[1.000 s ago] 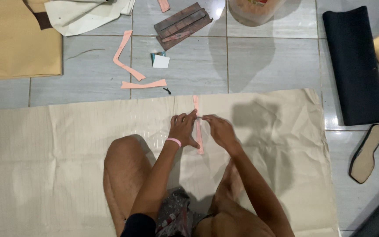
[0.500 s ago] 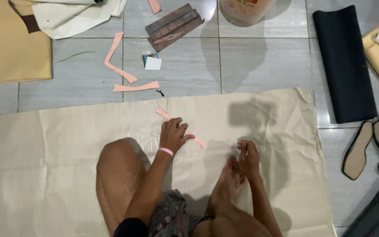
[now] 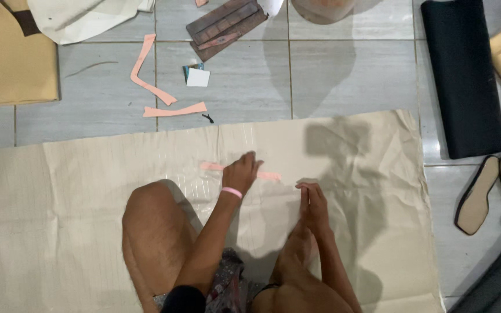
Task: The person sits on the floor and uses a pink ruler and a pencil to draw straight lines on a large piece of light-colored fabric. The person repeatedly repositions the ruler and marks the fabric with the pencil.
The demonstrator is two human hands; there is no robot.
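— So where is the pink strip [image 3: 268, 175]?
— Under your left hand [image 3: 241, 173], fingers flat and together pressing it; its long axis runs 9 to 3 o'clock on the beige sheet [image 3: 59, 220].
— And your right hand [image 3: 311, 200]?
— At 4 o'clock, fingers together, empty. Tiled floor [image 3: 343, 75] beyond.

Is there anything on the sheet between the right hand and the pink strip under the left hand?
No. In the head view, only bare beige sheet lies between the right hand and the pink strip that the left hand presses on.
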